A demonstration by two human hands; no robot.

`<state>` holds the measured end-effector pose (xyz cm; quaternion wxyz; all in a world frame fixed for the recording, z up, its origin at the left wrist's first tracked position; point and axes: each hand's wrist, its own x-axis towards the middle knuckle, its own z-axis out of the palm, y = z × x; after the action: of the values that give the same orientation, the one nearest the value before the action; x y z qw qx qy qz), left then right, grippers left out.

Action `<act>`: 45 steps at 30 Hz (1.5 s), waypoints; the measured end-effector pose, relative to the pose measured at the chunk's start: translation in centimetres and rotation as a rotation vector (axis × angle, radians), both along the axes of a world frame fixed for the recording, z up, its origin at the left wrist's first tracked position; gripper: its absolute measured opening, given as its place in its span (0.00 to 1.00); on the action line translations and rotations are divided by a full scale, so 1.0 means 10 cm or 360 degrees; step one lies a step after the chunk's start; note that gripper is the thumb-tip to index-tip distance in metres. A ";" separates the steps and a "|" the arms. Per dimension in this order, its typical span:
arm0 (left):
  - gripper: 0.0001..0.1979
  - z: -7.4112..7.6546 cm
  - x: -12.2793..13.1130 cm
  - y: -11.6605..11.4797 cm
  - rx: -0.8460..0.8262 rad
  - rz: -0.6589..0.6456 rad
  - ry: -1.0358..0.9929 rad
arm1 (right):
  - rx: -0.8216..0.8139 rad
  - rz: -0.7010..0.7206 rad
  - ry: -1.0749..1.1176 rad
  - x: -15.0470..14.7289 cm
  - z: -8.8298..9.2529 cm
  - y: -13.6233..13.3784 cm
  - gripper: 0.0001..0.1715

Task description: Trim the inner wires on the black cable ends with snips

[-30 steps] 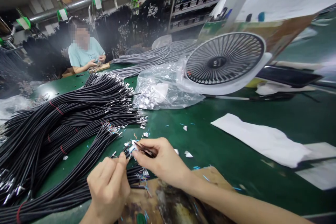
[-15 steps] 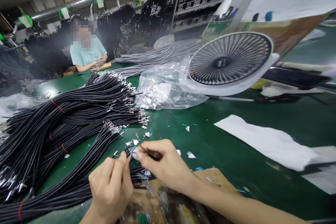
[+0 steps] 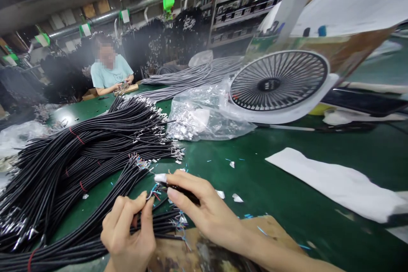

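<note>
My left hand (image 3: pixel 129 229) pinches the end of a black cable between thumb and forefinger. Thin coloured wires (image 3: pixel 155 190), blue, red and white, fan out from its tip. Just to the right, my right hand (image 3: pixel 208 210) is closed around a slim dark hand tool (image 3: pixel 185 193), whose kind I cannot make out. A white wrap (image 3: pixel 160 177) covers a fingertip of that hand, close to the wires. Behind and left of my hands lie bundles of black cables (image 3: pixel 95 136) with stripped ends, tied with red bands. More black cables run beneath my left hand.
A worn wooden board (image 3: pixel 267 231) lies under my forearm. Foil scraps (image 3: pixel 237 198) and blue wire bits litter the green table (image 3: pixel 229 144). Beyond stand a clear plastic bag (image 3: pixel 216 110) and a fan (image 3: pixel 277 85). A person (image 3: pixel 111 72) sits across the table.
My hands have drawn slightly apart at the cable tip, so its coloured wires show more clearly. My left hand has shifted slightly down and left. The whole view has tilted up slightly.
</note>
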<state>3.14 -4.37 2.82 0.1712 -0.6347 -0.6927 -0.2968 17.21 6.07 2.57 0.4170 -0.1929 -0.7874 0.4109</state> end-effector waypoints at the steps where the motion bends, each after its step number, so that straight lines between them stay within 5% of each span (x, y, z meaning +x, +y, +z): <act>1: 0.03 -0.01 0.00 0.00 0.0030 0.0014 0.0025 | -0.0003 0.0024 -0.0005 -0.01 -0.01 -0.01 0.17; 13: 0.07 -0.04 -0.02 0.00 -0.0070 0.0025 0.0167 | -0.0162 0.0111 -0.0052 -0.03 -0.01 -0.02 0.25; 25: 0.05 -0.04 0.01 0.02 0.0188 0.0041 0.0540 | -0.0501 0.0260 -0.0019 -0.08 -0.03 -0.04 0.24; 28: 0.05 -0.04 0.03 0.01 0.0206 -0.0005 0.0360 | -0.0477 0.0225 -0.0006 -0.08 -0.03 -0.05 0.21; 34: 0.07 -0.07 0.05 0.02 0.0153 -0.0058 -0.0530 | -0.0285 0.0058 0.0040 -0.06 -0.02 -0.06 0.18; 45: 0.27 0.04 -0.11 0.15 -0.0254 -0.0458 -0.1015 | -0.0179 0.0091 0.0001 -0.02 0.01 -0.04 0.22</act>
<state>2.07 -2.83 3.17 -0.1471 -0.6125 -0.6358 -0.4460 17.02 5.70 2.63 0.3939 -0.1933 -0.7680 0.4665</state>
